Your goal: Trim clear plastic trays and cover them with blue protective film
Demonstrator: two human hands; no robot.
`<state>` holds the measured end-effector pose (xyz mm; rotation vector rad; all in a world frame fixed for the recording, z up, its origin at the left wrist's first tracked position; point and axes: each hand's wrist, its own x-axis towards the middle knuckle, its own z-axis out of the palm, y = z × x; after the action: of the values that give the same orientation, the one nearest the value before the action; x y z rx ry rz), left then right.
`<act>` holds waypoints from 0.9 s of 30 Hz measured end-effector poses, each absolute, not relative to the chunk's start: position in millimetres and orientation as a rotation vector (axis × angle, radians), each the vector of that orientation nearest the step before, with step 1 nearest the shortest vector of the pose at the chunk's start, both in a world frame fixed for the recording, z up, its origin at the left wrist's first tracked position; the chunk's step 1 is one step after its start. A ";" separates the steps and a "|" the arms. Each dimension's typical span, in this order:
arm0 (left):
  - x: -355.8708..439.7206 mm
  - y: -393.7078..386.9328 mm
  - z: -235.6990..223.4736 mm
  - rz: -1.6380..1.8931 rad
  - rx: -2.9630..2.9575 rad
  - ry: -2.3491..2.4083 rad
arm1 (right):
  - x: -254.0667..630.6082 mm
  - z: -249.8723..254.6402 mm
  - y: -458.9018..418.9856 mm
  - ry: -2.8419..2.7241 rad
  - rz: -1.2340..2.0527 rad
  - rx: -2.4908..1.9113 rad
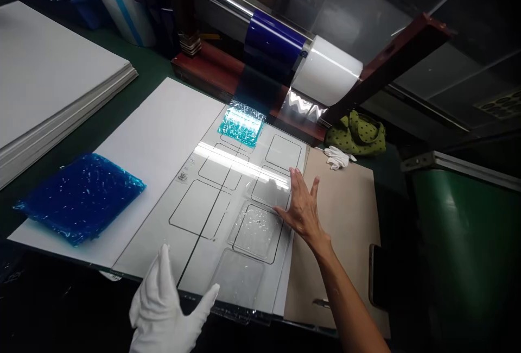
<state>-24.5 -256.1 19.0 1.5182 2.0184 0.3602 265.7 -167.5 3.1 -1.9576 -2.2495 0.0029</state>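
Observation:
My left hand [166, 304], in a white glove, is at the front edge of the work surface. Its thumb and fingers are spread, with nothing between them. Bare and open, my right hand [303, 206] is over the right side of a glossy board [183, 222] marked with dark rounded rectangles. Whether it touches the board I cannot tell. Two clear rounded square panels lie on that board: a speckled panel [258, 231] left of my right wrist and a plainer panel [240, 276] at the front. Farther back, crinkled blue film [243, 123] lies on the board.
A blue film-covered stack [83, 195] lies on white sheet at left. Behind the board, a frame carries a blue film roll [272, 43] and a clear film roll [329, 70]. Brown board [337, 201] bears a phone [377, 276], near a white glove [338, 157] and green bag [358, 133].

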 end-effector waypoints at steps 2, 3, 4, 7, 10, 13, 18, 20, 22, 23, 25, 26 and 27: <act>-25.0 -245.3 19.4 0.350 1.512 2.022 | 267.1 3.0 -165.2 -2.257 0.023 -1.956; -25.0 -240.9 18.9 0.346 1.521 2.025 | 267.7 3.1 -164.6 -2.256 0.031 -1.960; -24.7 -237.2 17.9 0.339 1.540 2.026 | 268.1 3.1 -164.2 -2.254 0.037 -1.966; -22.1 -230.2 12.9 0.284 1.651 2.032 | 268.4 2.3 -162.0 -2.274 0.084 -1.982; -18.7 -224.6 9.3 0.243 1.747 2.039 | 268.5 2.4 -159.8 -2.298 0.158 -1.989; -16.7 -205.9 13.1 0.201 1.710 1.999 | 269.2 7.7 -163.6 -2.233 0.185 -2.009; -4.4 -105.6 27.3 0.381 1.460 1.779 | 264.4 20.5 -198.7 -1.948 0.201 -2.081; 7.8 -44.9 26.7 0.569 1.295 1.635 | 257.5 19.2 -221.7 -1.855 0.273 -2.101; 22.7 15.9 20.9 0.704 1.184 1.482 | 248.0 12.2 -245.6 -1.792 0.357 -2.113; 30.3 43.0 16.9 0.712 1.178 1.444 | 242.7 7.3 -256.7 -1.769 0.397 -2.113; 43.8 85.6 8.7 0.712 1.155 1.411 | 231.8 -2.6 -274.9 -1.699 0.463 -2.108; 49.0 99.9 5.4 0.691 1.150 1.388 | 226.7 -6.5 -281.5 -1.646 0.492 -2.108; 52.8 109.5 2.9 0.664 1.145 1.369 | 222.2 -9.0 -286.1 -1.580 0.515 -2.109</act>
<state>52.8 109.5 2.9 1.1450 1.3686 0.6637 222.2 -286.1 -9.0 -2.1093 -1.5796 0.5154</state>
